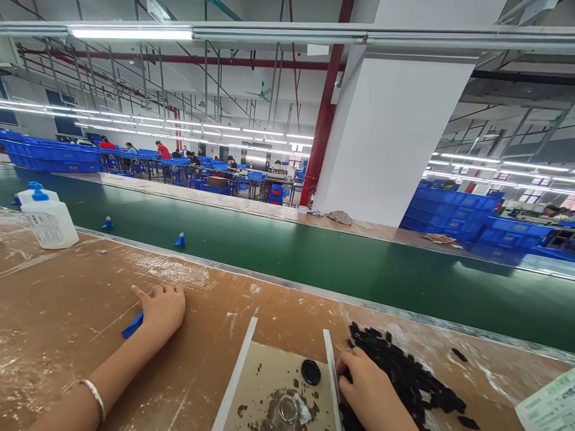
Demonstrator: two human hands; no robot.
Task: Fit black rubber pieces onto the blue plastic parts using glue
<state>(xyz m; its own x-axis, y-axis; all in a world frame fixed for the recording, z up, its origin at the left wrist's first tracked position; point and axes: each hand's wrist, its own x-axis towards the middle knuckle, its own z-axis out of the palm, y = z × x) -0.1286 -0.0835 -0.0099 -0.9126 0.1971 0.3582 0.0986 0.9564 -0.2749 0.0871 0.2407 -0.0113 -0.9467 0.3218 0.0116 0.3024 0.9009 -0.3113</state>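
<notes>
Head: right hand [368,389] beside tray edge [331,371]

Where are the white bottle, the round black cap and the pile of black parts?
White bottle [49,222], head view, on its body.
Round black cap [311,372], head view, on its top face.
Pile of black parts [404,374], head view, mid-heap.

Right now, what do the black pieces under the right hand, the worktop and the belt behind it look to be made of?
Black pieces by the right hand: probably moulded plastic, matte black and uniform. Worktop: brown board, seemingly fibreboard or cardboard, scuffed with white residue and a glossy taped patch. Belt: smooth green sheet, likely rubber or PVC, with a soft sheen and a metal edge strip.
</notes>
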